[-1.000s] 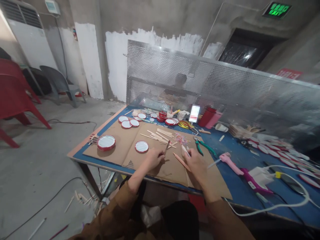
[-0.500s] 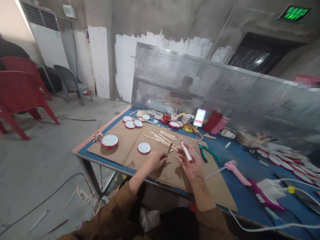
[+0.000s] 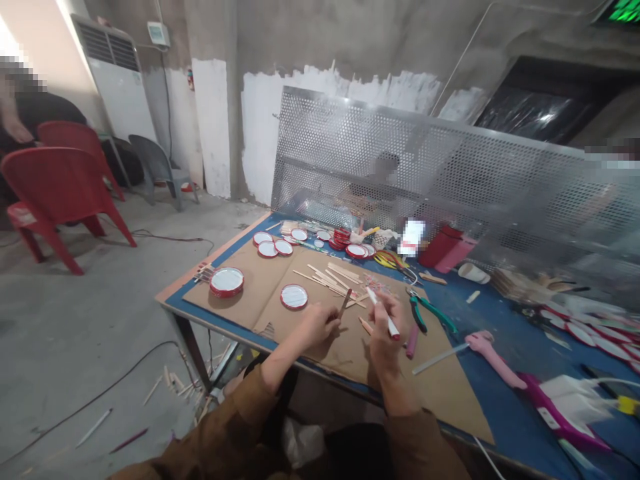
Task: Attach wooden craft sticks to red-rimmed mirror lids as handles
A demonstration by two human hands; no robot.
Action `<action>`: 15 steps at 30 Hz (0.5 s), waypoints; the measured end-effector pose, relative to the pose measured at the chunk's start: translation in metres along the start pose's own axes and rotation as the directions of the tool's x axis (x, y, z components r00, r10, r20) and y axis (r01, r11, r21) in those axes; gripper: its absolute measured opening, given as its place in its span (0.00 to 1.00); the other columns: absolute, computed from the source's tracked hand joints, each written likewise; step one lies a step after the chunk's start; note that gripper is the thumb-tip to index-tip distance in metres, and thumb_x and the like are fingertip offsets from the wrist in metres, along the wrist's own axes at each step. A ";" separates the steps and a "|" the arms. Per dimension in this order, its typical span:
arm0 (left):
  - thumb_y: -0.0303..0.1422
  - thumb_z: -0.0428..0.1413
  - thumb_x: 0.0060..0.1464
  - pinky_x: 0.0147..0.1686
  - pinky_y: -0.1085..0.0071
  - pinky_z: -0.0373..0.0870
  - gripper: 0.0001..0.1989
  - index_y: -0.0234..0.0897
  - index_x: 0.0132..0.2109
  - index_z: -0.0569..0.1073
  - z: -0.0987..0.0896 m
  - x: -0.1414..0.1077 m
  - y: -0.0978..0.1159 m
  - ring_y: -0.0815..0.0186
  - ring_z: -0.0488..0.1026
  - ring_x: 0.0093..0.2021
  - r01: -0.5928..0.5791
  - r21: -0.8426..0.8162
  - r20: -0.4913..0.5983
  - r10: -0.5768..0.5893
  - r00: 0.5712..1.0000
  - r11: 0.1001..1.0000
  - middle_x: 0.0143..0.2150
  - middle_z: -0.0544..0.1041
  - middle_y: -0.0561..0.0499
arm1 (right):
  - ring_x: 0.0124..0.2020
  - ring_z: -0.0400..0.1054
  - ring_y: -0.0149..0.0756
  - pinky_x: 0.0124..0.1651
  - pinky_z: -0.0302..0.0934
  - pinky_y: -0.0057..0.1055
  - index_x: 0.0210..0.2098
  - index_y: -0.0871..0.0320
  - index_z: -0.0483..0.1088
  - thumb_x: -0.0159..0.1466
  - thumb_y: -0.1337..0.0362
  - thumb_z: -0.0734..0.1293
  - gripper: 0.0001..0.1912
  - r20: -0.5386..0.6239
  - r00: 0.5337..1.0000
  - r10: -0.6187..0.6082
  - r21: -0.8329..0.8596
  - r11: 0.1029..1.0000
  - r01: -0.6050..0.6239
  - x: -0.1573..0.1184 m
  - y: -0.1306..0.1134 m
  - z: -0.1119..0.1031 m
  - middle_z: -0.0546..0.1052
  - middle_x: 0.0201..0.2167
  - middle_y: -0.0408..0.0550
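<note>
White red-tipped rod (image 3: 379,312) pinched between thumb and fingertips of my right hand (image 3: 387,331); my left hand (image 3: 319,324) pinches dark wooden stick (image 3: 345,303) above cardboard sheet (image 3: 345,363); short, firm grips aid control.

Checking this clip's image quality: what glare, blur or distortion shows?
In the head view, wide-angle distortion bends the perforated metal screen; glare streaks the dark doorway; the far-left wall is blown out; a pixelated patch hides something on the table; the left hand and right hand look fairly sharp.
</note>
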State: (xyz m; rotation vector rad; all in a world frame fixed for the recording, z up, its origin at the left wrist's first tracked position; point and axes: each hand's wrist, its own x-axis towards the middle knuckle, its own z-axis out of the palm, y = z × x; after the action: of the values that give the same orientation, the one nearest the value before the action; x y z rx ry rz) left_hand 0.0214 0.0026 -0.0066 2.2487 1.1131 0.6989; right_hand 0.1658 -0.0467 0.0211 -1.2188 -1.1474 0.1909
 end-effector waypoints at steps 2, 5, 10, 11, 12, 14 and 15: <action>0.32 0.51 0.55 0.34 0.73 0.60 0.08 0.37 0.33 0.74 0.001 0.000 -0.001 0.65 0.69 0.34 -0.004 -0.011 -0.002 0.004 1.000 1.000 0.31 0.75 0.50 | 0.24 0.64 0.30 0.28 0.62 0.27 0.39 0.59 0.67 0.62 0.56 0.63 0.12 -0.057 0.998 0.004 0.004 1.000 -0.004 -0.005 0.009 0.002 0.68 0.24 0.40; 0.32 0.52 0.55 0.34 0.74 0.60 0.08 0.37 0.32 0.74 0.001 0.000 -0.002 0.65 0.68 0.34 -0.018 -0.021 -0.002 0.018 1.000 1.000 0.30 0.75 0.50 | 0.26 0.66 0.32 0.30 0.63 0.29 0.35 0.59 0.67 0.61 0.57 0.64 0.10 -0.063 0.998 -0.024 -0.026 0.999 0.022 -0.013 0.016 0.002 0.70 0.24 0.42; 0.30 0.52 0.54 0.32 0.74 0.58 0.07 0.36 0.31 0.74 -0.003 -0.001 0.001 0.66 0.67 0.32 -0.028 -0.033 -0.007 0.028 1.000 0.999 0.28 0.74 0.51 | 0.26 0.66 0.32 0.31 0.62 0.29 0.31 0.58 0.67 0.64 0.59 0.61 0.10 -0.008 0.994 -0.107 -0.054 0.993 0.106 -0.016 0.009 0.000 0.71 0.23 0.42; 0.30 0.52 0.54 0.32 0.74 0.58 0.07 0.36 0.31 0.74 -0.003 -0.001 0.001 0.66 0.66 0.32 -0.030 -0.038 -0.007 0.030 1.000 0.999 0.28 0.73 0.51 | 0.26 0.66 0.32 0.31 0.62 0.29 0.31 0.58 0.67 0.64 0.59 0.61 0.09 0.003 0.993 -0.122 -0.061 0.991 0.122 -0.016 0.007 0.000 0.71 0.24 0.42; 0.30 0.52 0.54 0.32 0.74 0.58 0.07 0.36 0.30 0.74 -0.003 -0.001 0.001 0.66 0.66 0.32 -0.033 -0.043 -0.007 0.033 0.999 0.999 0.28 0.73 0.51 | 0.26 0.66 0.32 0.31 0.61 0.29 0.32 0.57 0.67 0.64 0.59 0.61 0.09 0.014 0.990 -0.139 -0.075 0.987 0.140 -0.016 0.005 0.000 0.71 0.24 0.42; 0.29 0.52 0.54 0.32 0.74 0.58 0.07 0.36 0.30 0.74 -0.003 -0.001 0.001 0.66 0.66 0.32 -0.038 -0.049 -0.008 0.038 0.999 0.998 0.28 0.73 0.51 | 0.27 0.66 0.32 0.33 0.62 0.30 0.31 0.57 0.67 0.64 0.59 0.61 0.09 0.043 0.983 -0.176 -0.116 0.977 0.180 -0.015 0.003 0.001 0.71 0.25 0.42; 0.30 0.52 0.54 0.33 0.74 0.58 0.07 0.36 0.30 0.74 -0.003 -0.001 0.001 0.66 0.66 0.32 -0.040 -0.050 -0.008 0.039 0.999 0.998 0.28 0.73 0.51 | 0.28 0.66 0.33 0.34 0.62 0.30 0.31 0.57 0.67 0.64 0.59 0.61 0.09 0.052 0.980 -0.191 -0.132 0.971 0.197 -0.015 0.003 0.001 0.71 0.25 0.43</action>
State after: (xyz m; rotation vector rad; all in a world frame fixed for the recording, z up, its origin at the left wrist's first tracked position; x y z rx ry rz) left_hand 0.0195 0.0016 -0.0041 2.2334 1.0457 0.7430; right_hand 0.1593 -0.0547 0.0099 -1.2181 -1.3236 -0.0124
